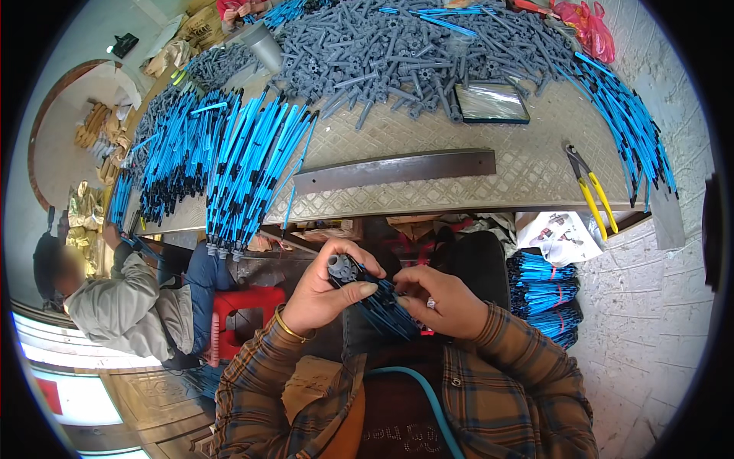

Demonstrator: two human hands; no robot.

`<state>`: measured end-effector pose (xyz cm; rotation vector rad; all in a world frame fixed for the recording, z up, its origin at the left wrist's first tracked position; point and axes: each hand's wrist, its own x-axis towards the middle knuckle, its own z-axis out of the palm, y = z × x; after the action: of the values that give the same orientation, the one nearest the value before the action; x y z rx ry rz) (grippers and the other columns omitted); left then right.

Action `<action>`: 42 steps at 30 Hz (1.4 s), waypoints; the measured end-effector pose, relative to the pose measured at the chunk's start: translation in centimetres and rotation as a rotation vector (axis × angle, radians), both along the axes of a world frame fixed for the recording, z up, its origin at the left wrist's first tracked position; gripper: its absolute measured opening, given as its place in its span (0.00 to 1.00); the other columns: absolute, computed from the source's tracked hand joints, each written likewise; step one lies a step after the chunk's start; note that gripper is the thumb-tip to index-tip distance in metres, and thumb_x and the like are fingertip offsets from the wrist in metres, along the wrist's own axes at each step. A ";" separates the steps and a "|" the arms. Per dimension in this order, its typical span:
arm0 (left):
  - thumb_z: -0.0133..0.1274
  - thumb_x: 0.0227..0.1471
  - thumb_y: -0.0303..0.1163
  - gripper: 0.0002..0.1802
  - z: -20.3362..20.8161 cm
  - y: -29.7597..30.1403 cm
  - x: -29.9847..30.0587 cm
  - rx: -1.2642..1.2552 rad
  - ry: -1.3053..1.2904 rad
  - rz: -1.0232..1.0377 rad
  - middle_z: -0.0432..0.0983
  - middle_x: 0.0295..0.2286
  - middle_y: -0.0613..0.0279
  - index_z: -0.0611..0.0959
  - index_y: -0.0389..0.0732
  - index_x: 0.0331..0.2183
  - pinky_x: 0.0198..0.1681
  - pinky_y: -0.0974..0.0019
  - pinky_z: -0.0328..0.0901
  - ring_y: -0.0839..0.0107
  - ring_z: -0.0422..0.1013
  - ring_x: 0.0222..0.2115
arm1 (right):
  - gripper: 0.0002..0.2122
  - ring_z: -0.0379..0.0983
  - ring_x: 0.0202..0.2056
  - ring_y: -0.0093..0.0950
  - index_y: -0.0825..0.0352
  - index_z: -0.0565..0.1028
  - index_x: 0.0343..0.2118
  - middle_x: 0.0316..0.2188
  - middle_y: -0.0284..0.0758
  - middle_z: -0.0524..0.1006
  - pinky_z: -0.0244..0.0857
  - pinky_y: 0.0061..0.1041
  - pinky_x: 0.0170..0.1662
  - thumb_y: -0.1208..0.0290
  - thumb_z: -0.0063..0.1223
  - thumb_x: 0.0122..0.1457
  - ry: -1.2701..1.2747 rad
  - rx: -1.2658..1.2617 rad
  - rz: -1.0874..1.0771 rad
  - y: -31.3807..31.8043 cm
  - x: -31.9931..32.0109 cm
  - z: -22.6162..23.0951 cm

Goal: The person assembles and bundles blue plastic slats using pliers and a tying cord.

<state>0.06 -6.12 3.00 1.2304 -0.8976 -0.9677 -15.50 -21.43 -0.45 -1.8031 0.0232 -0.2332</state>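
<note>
Above my lap my left hand [329, 287] is wrapped round a grey plastic hub [342, 268] with holes in its end. A bundle of thin blue and black rods [386, 314] runs from this hub down to the right. My right hand [443, 302], with a ring on one finger, pinches at the rods close to the hub. The exact spot between its fingertips is too small to make out. On the table's left, more hubs with blue and black rods [256, 161] lie fanned, their grey ends hanging over the near edge.
Grey plastic pieces [413, 53] are heaped across the patterned table [550, 164]. A dark metal bar [397, 170], yellow-handled pliers [590, 191] and a wrapped flat box [492, 103] lie nearer. A co-worker [138, 298] sits left beside a red stool [237, 314]. Bundled rods [544, 294] stack on the right.
</note>
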 end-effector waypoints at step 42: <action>0.54 0.46 0.18 0.18 0.1 -0.2 1.9 -0.058 0.044 -0.055 0.63 0.49 0.48 0.67 0.41 0.38 0.51 0.56 0.61 0.58 0.63 0.50 | 0.06 0.70 0.30 0.38 0.66 0.69 0.34 0.29 0.40 0.71 0.64 0.32 0.33 0.71 0.47 0.54 -0.062 -0.063 0.038 0.4 3.4 -0.5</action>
<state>1.94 -6.28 3.14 1.1365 -0.9227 -1.0018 -12.13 -21.07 -0.99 -1.8563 -0.0624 -0.2654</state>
